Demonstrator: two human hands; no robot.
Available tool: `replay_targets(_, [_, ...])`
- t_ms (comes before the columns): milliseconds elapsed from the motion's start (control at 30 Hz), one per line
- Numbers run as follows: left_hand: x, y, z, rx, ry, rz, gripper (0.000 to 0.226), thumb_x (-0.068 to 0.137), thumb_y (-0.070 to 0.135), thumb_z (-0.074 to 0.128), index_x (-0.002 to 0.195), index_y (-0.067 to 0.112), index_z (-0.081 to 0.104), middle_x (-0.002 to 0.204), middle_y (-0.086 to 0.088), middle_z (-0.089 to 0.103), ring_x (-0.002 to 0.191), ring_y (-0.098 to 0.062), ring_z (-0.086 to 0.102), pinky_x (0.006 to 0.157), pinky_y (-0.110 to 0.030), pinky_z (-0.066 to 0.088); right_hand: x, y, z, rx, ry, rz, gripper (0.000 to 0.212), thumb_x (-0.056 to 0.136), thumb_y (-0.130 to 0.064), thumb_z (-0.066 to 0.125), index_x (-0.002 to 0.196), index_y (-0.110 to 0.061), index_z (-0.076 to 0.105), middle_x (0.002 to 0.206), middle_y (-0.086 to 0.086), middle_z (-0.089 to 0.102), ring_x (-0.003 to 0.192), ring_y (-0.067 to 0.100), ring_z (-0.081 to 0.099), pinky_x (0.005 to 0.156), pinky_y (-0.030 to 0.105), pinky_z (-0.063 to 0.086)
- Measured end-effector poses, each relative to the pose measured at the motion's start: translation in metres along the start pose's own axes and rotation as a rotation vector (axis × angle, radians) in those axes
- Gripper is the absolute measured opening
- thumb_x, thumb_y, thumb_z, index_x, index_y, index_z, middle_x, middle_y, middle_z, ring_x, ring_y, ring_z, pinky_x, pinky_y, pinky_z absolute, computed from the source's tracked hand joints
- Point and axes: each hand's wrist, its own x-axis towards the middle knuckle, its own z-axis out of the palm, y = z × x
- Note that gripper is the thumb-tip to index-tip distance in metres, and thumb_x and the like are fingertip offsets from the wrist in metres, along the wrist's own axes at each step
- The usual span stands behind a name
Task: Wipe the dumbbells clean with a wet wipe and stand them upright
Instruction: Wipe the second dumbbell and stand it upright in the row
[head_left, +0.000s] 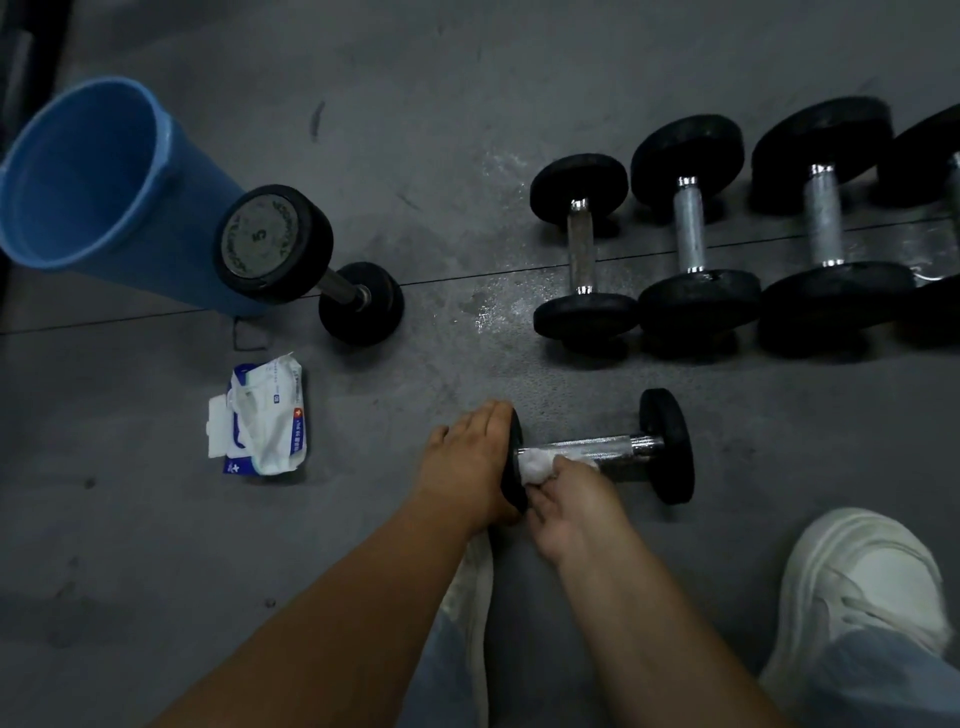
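A small black dumbbell (618, 449) lies on its side on the grey floor in front of me. My left hand (470, 460) grips its left weight plate. My right hand (563, 499) presses a crumpled white wet wipe (537, 465) around the left end of the chrome handle. A dumbbell marked 5 (275, 244) stands upright to the left, beside the bin. Several more dumbbells (691, 234) lie on their sides in a row at the back right.
A blue plastic bin (93, 176) stands at the far left. An open pack of wet wipes (265, 415) lies on the floor left of my hands. My white shoe (857, 587) is at the lower right.
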Motion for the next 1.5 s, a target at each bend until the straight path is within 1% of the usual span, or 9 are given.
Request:
replay_targets(167, [-0.003, 0.001, 0.003, -0.025, 0.003, 0.005, 0.114, 0.066, 0.052, 0.077, 0.153, 0.020, 0.011, 0.159, 0.001, 0.023, 0.143, -0.016, 0.030, 0.116, -0.038, 0.024, 0.017, 0.014, -0.013, -0.169, 0.103, -0.103, 0.009, 0.094, -0.024, 0.062, 0.098, -0.016, 0.059, 0.076, 0.001, 0.063, 0.053, 0.007, 0.052, 0.031, 0.012, 0.027])
replay_targets(333, [-0.002, 0.003, -0.001, -0.012, 0.018, -0.004, 0.110, 0.068, 0.048, 0.075, 0.153, 0.019, 0.012, 0.159, 0.001, 0.025, 0.143, -0.015, 0.030, 0.115, -0.037, 0.024, 0.025, 0.012, 0.005, -0.239, 0.177, -0.192, 0.056, 0.067, -0.048, 0.084, 0.103, -0.018, 0.055, 0.104, 0.010, 0.071, 0.089, 0.022, 0.069, 0.075, 0.031, 0.056])
replay_targets(533, [-0.004, 0.003, 0.000, -0.017, -0.014, 0.003, 0.113, 0.068, 0.044, 0.081, 0.154, 0.019, 0.011, 0.160, 0.002, 0.021, 0.145, -0.015, 0.027, 0.115, -0.037, 0.021, 0.012, 0.026, 0.007, -0.085, 0.090, -0.177, 0.020, 0.096, -0.022, 0.058, 0.105, -0.008, 0.068, 0.095, 0.005, 0.073, 0.083, 0.016, 0.069, 0.061, 0.022, 0.051])
replay_targets(633, [-0.004, 0.002, -0.002, -0.031, -0.009, 0.010, 0.110, 0.066, 0.043, 0.082, 0.151, 0.019, 0.016, 0.157, 0.002, 0.026, 0.142, -0.015, 0.031, 0.113, -0.036, 0.023, -0.007, 0.019, -0.006, -0.345, 0.045, -0.363, 0.008, 0.091, -0.008, 0.060, 0.087, -0.010, 0.067, 0.070, -0.004, 0.066, 0.058, 0.004, 0.061, 0.046, 0.012, 0.043])
replay_targets(800, [-0.004, 0.001, 0.001, -0.046, 0.015, 0.001, 0.101, 0.062, 0.041, 0.081, 0.143, 0.023, 0.023, 0.146, 0.006, 0.036, 0.134, -0.014, 0.039, 0.109, -0.037, 0.030, -0.002, -0.003, -0.012, -1.183, 0.109, -1.062, 0.015, 0.091, -0.015, 0.054, 0.081, -0.018, 0.065, 0.090, -0.006, 0.058, 0.078, 0.010, 0.056, 0.068, 0.018, 0.041])
replay_targets(1033, [-0.002, 0.003, -0.003, -0.017, -0.037, -0.010, 0.114, 0.067, 0.046, 0.080, 0.153, 0.019, 0.011, 0.160, 0.001, 0.021, 0.145, -0.016, 0.027, 0.116, -0.038, 0.021, 0.001, 0.010, -0.035, -1.670, -0.104, -0.976, 0.040, 0.094, -0.021, 0.040, 0.132, -0.022, 0.053, 0.136, -0.002, 0.054, 0.123, 0.021, 0.052, 0.100, 0.031, 0.041])
replay_targets(1200, [-0.001, 0.004, -0.003, -0.019, -0.020, -0.003, 0.111, 0.065, 0.044, 0.080, 0.151, 0.021, 0.015, 0.156, 0.003, 0.028, 0.140, -0.016, 0.034, 0.113, -0.038, 0.026, 0.011, -0.009, -0.019, -1.690, 0.054, -0.940, 0.014, 0.099, -0.034, 0.043, 0.110, -0.028, 0.050, 0.120, -0.006, 0.060, 0.098, 0.024, 0.063, 0.080, 0.036, 0.051])
replay_targets(1333, [-0.003, 0.003, -0.001, -0.001, -0.037, -0.011, 0.120, 0.065, 0.044, 0.083, 0.154, 0.020, 0.006, 0.161, 0.001, 0.018, 0.146, -0.016, 0.024, 0.117, -0.038, 0.022, -0.005, 0.016, -0.036, -1.825, -0.033, -0.795, 0.064, 0.100, -0.020, 0.041, 0.154, -0.034, 0.009, 0.162, -0.018, -0.005, 0.115, 0.026, 0.059, 0.094, 0.036, 0.047])
replay_targets(1500, [-0.001, 0.003, -0.001, -0.020, -0.004, -0.001, 0.106, 0.073, 0.045, 0.075, 0.153, 0.020, 0.010, 0.160, 0.002, 0.021, 0.145, -0.015, 0.027, 0.116, -0.039, 0.024, -0.002, 0.005, -0.019, -1.836, 0.052, -0.789, 0.063, 0.100, -0.017, 0.041, 0.154, -0.023, 0.008, 0.162, -0.008, -0.004, 0.110, 0.029, 0.061, 0.088, 0.039, 0.049])
